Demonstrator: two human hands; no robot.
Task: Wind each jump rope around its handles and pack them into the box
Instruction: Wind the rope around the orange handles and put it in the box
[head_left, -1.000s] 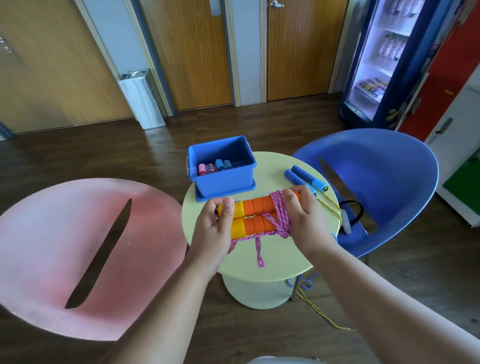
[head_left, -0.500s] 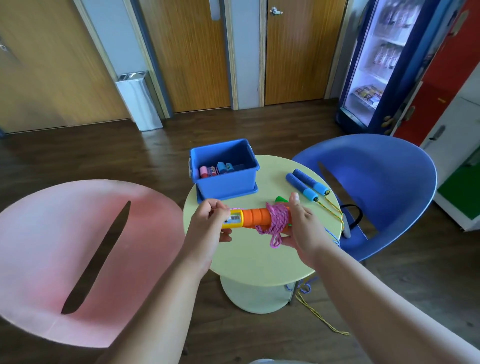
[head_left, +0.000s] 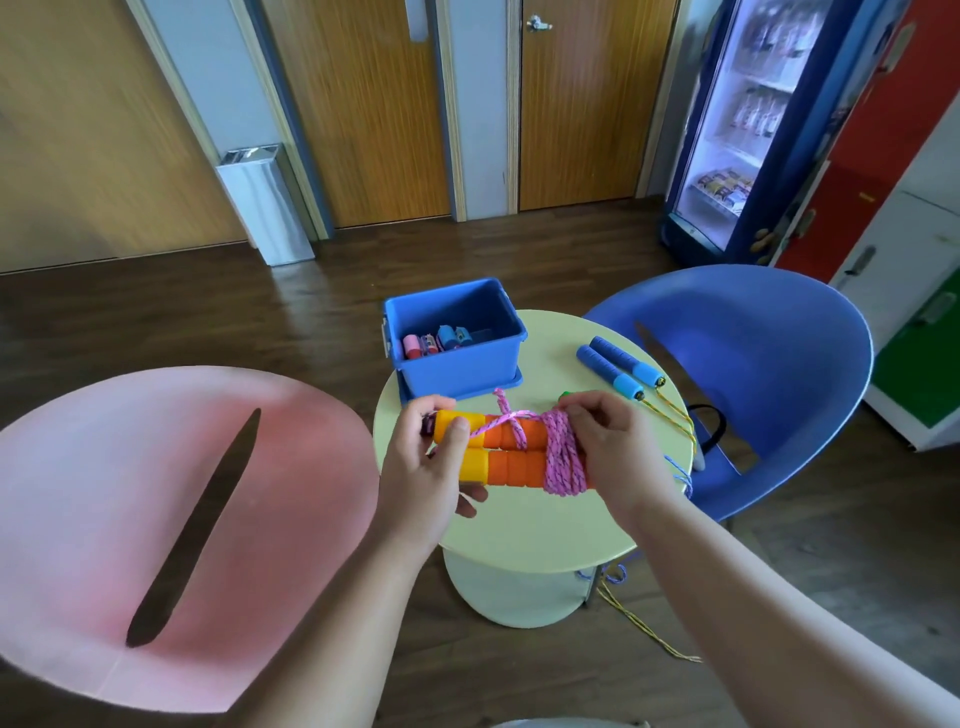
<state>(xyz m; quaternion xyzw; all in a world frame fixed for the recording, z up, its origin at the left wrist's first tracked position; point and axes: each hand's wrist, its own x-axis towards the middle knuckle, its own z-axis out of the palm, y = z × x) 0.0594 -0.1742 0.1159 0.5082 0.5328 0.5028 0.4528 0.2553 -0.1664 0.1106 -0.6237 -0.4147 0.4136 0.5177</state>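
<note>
Two orange and yellow handles (head_left: 511, 457) lie side by side above the round table, with a pink rope (head_left: 562, 453) wound thickly round their right half. My left hand (head_left: 428, 467) grips the yellow ends. My right hand (head_left: 613, 447) holds the wound coil at the other end. A loose pink rope end (head_left: 506, 410) crosses the upper handle and sticks up. The blue box (head_left: 457, 343) behind holds several wound ropes. A second rope with blue handles (head_left: 621, 371) lies on the table's right side.
The pale yellow table (head_left: 524, 525) stands between a pink chair (head_left: 156, 493) on the left and a blue chair (head_left: 753, 364) on the right. A yellow rope (head_left: 644, 631) trails off the table's right edge to the wooden floor.
The handle bundle has been turned so both handles face me again. The loose pink end, which hung below, now lies over the top handle and points up.
</note>
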